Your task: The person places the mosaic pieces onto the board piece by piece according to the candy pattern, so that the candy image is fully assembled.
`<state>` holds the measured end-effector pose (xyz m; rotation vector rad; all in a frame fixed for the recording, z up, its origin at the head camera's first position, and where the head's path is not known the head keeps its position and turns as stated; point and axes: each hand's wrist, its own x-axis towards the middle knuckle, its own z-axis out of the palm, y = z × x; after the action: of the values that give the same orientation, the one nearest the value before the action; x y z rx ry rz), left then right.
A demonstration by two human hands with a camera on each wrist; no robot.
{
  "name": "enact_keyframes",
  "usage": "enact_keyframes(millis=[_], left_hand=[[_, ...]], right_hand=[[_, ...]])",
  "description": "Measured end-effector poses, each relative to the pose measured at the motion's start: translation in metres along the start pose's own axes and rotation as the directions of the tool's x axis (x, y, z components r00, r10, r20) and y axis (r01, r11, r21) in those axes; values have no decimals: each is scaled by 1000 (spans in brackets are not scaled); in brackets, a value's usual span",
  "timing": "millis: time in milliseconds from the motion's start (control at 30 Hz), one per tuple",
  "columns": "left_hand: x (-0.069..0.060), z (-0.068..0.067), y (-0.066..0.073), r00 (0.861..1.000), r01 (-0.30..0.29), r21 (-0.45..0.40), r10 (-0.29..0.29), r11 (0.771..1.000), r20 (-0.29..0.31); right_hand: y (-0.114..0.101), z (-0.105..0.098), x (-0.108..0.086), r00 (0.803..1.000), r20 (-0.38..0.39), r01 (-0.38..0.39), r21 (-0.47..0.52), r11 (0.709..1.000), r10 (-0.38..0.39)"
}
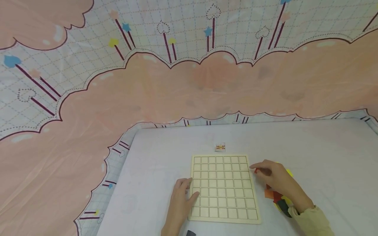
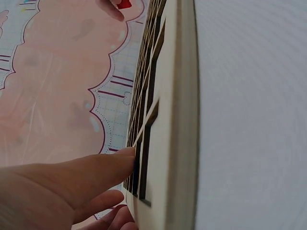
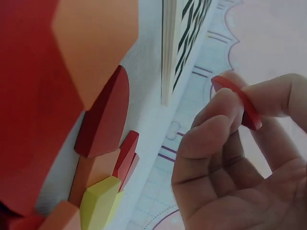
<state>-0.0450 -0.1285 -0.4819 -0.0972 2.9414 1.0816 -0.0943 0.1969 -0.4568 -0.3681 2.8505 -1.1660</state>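
Since the right hand has a small red piece pinched between thumb and fingertips, the care called for now is probably in the grip: light, near the rim of the piece, so that its lower face comes down free of skin. The piece is just outside the right edge of the wooden board, nearer its far corner than its near one; whether a fingertip touches the wood there, I cannot tell. Should it be meant for a cell, turning its sides parallel to the dividers above the board, and letting one edge settle first, would likely work better than pressing it flat and hoping. Meanwhile the left hand lies at the board's left edge, thumb resting on the gridded face and the other fingers relaxed beside the rim, not clenched; a gentle, steady thumb should be enough to stop the board from sliding on the white table. Red pieces like this look thin and smooth, and might slip if squeezed hard. Seen nearly edge-on by the right wrist camera, the held one shows a bright red face and a darker, shaded side, its full outline hidden by the fingers. The board is pale, its square cells vacant, while a small printed card lies beyond its far edge and a loose heap of coloured pieces lies off its right edge.
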Motion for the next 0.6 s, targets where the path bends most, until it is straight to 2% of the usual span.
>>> enact_keyframes(millis=[200, 467, 600], left_hand=[[0, 1, -1, 1000, 3, -3, -3, 1000, 2], [1, 2, -3, 1000, -6, -6, 6, 1000, 7], [2, 2, -4, 1000, -9, -7, 9, 1000, 12]], right_hand=[[-1, 1, 0, 1000, 6, 18, -18, 1000, -18], [3, 2, 3, 995, 95, -21, 45, 999, 17], [5, 2, 4, 995, 100, 0, 42, 999, -5]])
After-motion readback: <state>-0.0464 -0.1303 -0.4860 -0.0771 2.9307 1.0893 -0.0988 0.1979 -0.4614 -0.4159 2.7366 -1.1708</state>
